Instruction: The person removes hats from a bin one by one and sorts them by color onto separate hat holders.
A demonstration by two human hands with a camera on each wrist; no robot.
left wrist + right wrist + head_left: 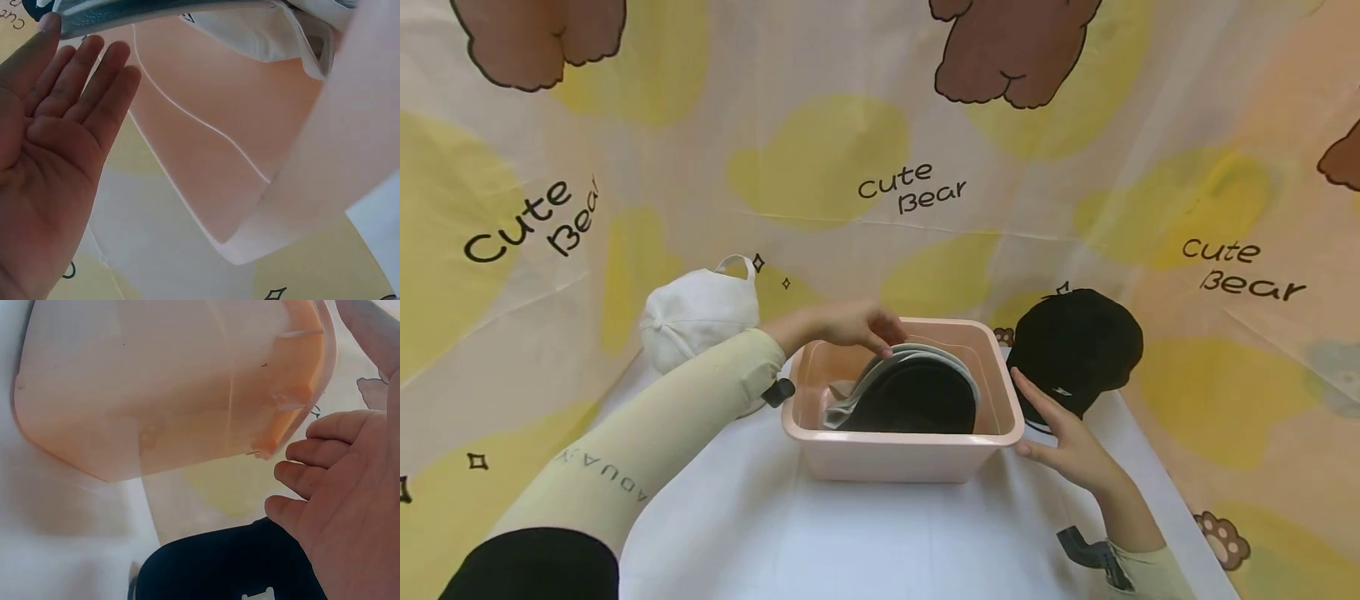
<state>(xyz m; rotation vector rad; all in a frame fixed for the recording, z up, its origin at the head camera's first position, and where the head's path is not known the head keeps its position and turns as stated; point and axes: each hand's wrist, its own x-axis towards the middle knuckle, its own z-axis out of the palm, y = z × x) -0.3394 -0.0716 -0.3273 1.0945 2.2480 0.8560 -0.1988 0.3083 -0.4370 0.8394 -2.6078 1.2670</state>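
A pink plastic bin (891,460) holds several nested caps standing on edge, with a black cap (917,396) in front and pale caps (958,360) behind. My left hand (857,323) reaches over the bin, its thumb at the top edge of the caps. In the left wrist view its fingers (115,81) are extended and the thumb tip meets a cap's edge; whether it presses there I cannot tell. To the bin's right, my right hand (1071,442) has its fingers spread beside the rim, holding nothing. Behind those fingers sits another black cap (1075,350).
A white cap (700,317) lies to the left of the bin, partly behind my left forearm. The bin stands on a white tabletop (820,542). A printed bear cloth (820,242) hangs behind and drapes along both sides.
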